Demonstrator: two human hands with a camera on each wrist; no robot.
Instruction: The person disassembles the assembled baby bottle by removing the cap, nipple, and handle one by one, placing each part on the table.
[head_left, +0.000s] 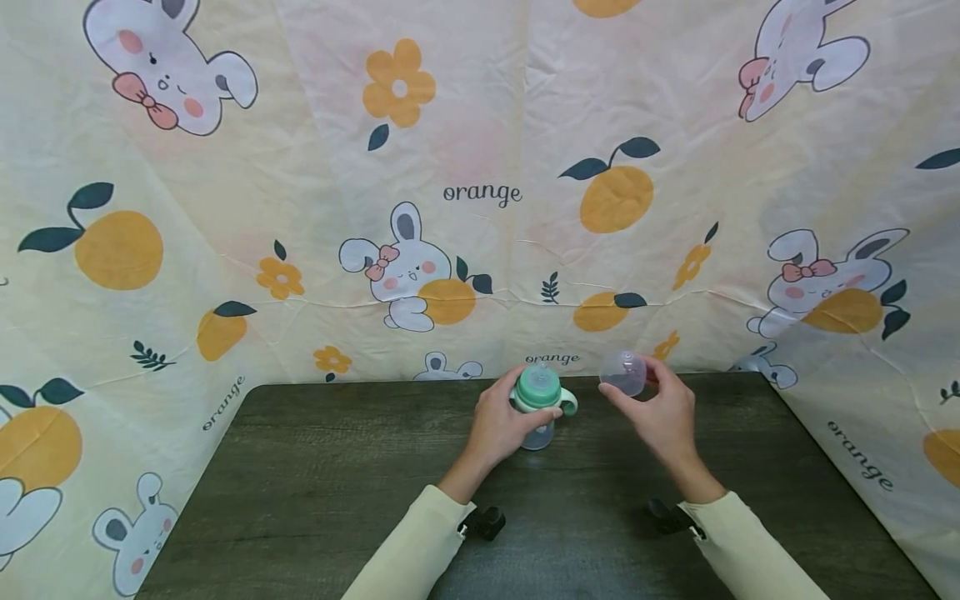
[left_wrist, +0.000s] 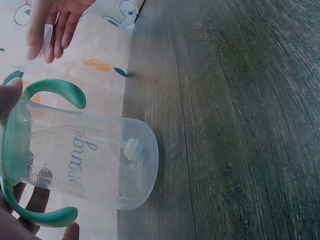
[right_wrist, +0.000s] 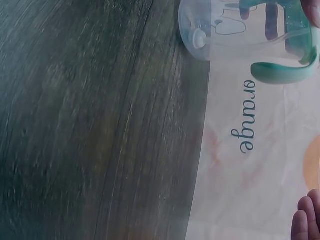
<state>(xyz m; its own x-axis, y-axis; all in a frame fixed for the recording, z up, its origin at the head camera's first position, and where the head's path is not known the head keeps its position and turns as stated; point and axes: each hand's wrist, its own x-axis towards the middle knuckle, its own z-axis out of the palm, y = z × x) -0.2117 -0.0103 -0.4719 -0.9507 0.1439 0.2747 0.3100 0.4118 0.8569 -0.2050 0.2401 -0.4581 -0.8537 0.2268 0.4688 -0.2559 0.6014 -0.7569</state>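
A clear baby straw bottle (head_left: 536, 439) with a green collar (head_left: 539, 386) and two green handles stands upright near the table's far edge. My left hand (head_left: 498, 419) grips it around the collar, the thumb across the front. Inside the bottle, the left wrist view shows a straw ending in a weighted tip (left_wrist: 132, 149). To the right and apart from the bottle, my right hand (head_left: 666, 410) pinches a clear domed cap (head_left: 622, 372) between thumb and fingers, held up off the table. In the right wrist view only the fingertips (right_wrist: 300, 225) of that hand show.
A dark wood-grain table (head_left: 337, 492) spreads under both arms. Behind it and at its sides hangs a cloth (head_left: 300, 167) printed with rabbits and oranges. A black strap mount (head_left: 491, 523) sits at the left wrist, another (head_left: 665, 515) at the right.
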